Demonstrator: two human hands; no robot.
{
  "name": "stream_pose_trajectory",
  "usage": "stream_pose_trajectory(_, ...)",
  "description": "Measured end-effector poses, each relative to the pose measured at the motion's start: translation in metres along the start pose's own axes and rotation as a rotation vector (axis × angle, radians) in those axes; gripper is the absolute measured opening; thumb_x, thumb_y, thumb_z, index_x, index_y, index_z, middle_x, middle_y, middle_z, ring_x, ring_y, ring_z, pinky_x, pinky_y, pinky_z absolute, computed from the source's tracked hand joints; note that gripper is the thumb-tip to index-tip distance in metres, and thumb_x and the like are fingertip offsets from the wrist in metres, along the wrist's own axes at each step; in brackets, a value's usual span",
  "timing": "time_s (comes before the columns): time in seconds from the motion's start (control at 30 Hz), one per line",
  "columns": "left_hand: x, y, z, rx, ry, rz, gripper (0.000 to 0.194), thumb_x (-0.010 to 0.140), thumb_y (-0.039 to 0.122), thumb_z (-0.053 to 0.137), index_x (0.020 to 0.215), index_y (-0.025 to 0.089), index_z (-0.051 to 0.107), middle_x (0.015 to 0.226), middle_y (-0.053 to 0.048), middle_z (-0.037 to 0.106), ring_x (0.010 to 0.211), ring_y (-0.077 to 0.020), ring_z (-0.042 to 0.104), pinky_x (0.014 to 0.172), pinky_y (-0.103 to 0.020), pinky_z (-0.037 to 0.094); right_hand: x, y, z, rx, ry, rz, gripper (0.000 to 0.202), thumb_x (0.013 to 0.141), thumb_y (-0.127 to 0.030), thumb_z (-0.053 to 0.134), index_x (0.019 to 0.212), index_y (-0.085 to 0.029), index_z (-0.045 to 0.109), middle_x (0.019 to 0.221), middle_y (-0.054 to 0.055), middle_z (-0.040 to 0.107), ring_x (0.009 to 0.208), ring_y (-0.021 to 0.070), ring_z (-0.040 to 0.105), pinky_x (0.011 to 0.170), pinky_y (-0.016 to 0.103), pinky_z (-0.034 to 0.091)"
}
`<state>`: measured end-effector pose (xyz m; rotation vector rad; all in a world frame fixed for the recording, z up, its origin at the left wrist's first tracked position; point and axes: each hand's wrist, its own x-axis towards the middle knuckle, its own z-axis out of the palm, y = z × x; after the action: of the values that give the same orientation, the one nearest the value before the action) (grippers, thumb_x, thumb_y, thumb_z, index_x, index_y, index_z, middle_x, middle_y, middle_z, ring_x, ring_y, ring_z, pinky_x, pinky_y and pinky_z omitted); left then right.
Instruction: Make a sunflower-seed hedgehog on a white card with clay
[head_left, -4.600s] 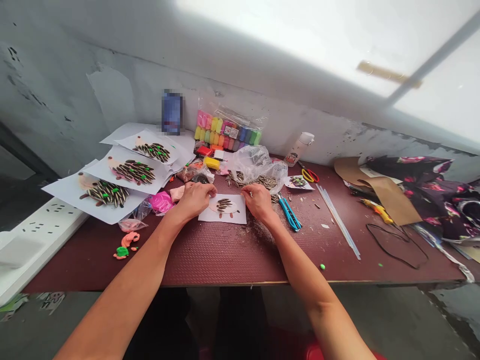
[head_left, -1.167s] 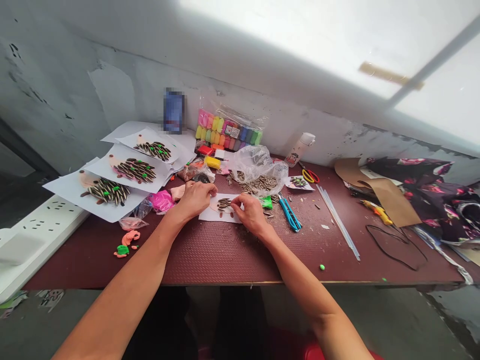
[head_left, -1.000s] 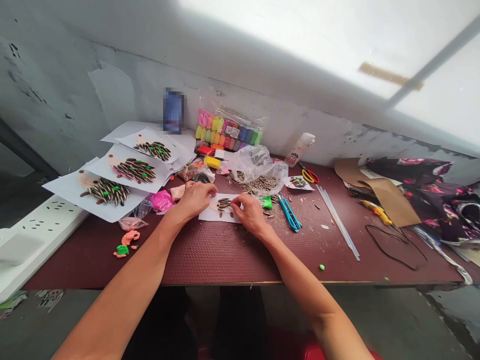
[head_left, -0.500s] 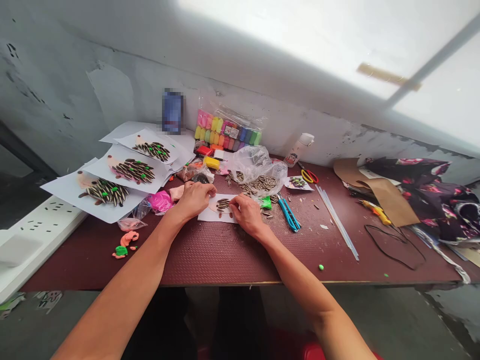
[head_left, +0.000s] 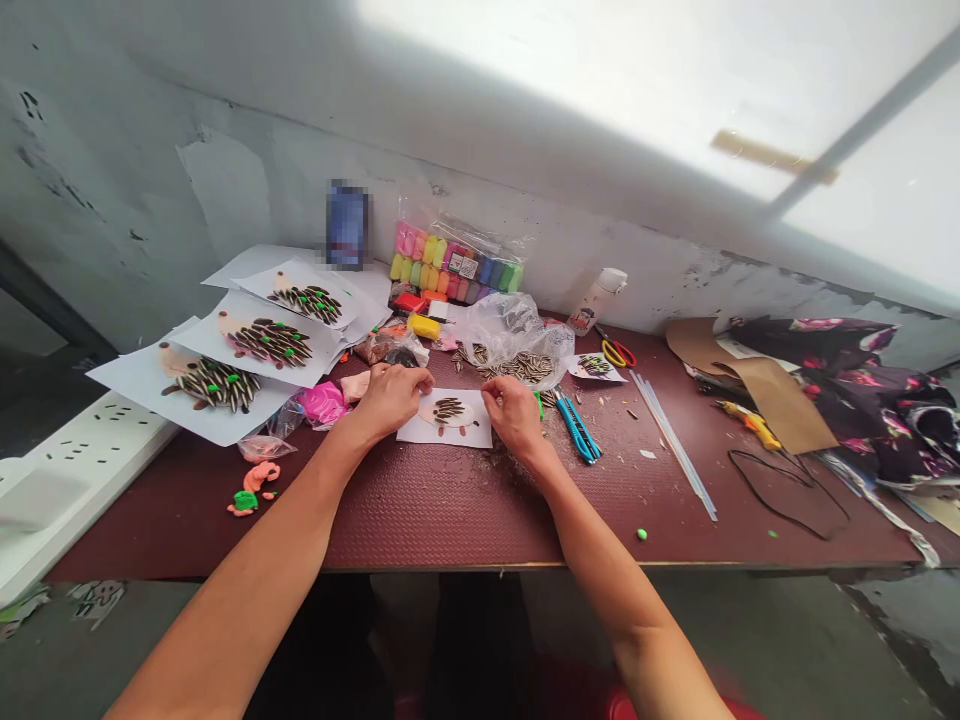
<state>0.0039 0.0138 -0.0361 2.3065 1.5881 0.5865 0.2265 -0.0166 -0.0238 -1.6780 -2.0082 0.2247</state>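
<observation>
A small white card lies on the dark red table, bearing a pale hedgehog shape with brown feet. Striped seeds cover part of the hedgehog's back. My left hand rests at the card's left edge, fingers bent and pressed together; whatever they hold, if anything, is hidden. At the right edge, my right hand has thumb and fingertips pinched together, and anything between them is too small to make out. Behind the card, a pile of loose seeds spills from a clear plastic bag.
Finished-looking hedgehog sheets are stacked at left beside a white power strip. Coloured clay packs lean on the wall. To the right are a blue cutter, scissors, a bottle, clear sticks and a yellow glue gun.
My right hand has moved right, off the seeded shape to the card's right edge, uncovering more of the card. My left hand has stayed almost still.
</observation>
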Motion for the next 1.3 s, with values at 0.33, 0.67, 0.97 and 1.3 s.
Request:
stream_pose_trajectory(0.33, 0.004, 0.001, 0.008, 0.104, 0.025, 0.071, 0.039, 0.085, 0.01, 0.045, 0.109, 0.021, 0.074, 0.104, -0.009, 0.078, 0.101, -0.0276, 0.069, 0.091, -0.039, 0.046, 0.029, 0.017, -0.003, -0.247, -0.087, 0.077, 0.028, 0.095, -0.023, 0.054, 0.105, -0.023, 0.08, 0.103, 0.009, 0.072, 0.095, 0.0213, 0.065, 0.076, 0.027, 0.044)
stream_pose_trajectory(0.67, 0.008, -0.009, 0.017, 0.121, 0.077, 0.11, 0.037, 0.084, 0.011, 0.049, 0.109, 0.022, 0.074, 0.111, -0.007, 0.077, 0.102, -0.0262, 0.066, 0.089, -0.038, 0.048, 0.05, 0.019, -0.008, -0.285, -0.228, 0.04, 0.021, 0.091, -0.022, 0.061, 0.099, -0.024, 0.08, 0.107, 0.006, 0.073, 0.102, 0.0209, 0.065, 0.083, 0.026, 0.045)
stream_pose_trajectory(0.97, 0.013, -0.004, 0.011, 0.158, -0.017, 0.08, 0.034, 0.087, 0.013, 0.047, 0.099, 0.021, 0.077, 0.107, -0.012, 0.073, 0.103, -0.027, 0.063, 0.09, -0.04, 0.046, 0.043, 0.022, -0.001, -0.149, -0.06, -0.081, 0.019, 0.093, -0.016, 0.056, 0.099, -0.02, 0.073, 0.099, 0.008, 0.072, 0.094, 0.0221, 0.062, 0.082, 0.029, 0.044)
stream_pose_trajectory(1.3, 0.029, -0.001, 0.008, 0.265, -0.114, 0.059, 0.03, 0.083, 0.012, 0.049, 0.094, 0.02, 0.075, 0.106, -0.012, 0.072, 0.105, -0.0279, 0.064, 0.088, -0.038, 0.046, 0.031, 0.019, -0.004, 0.215, 0.045, -0.024, 0.02, 0.087, -0.017, 0.056, 0.097, -0.018, 0.074, 0.09, 0.004, 0.074, 0.079, 0.0173, 0.063, 0.077, 0.027, 0.044)
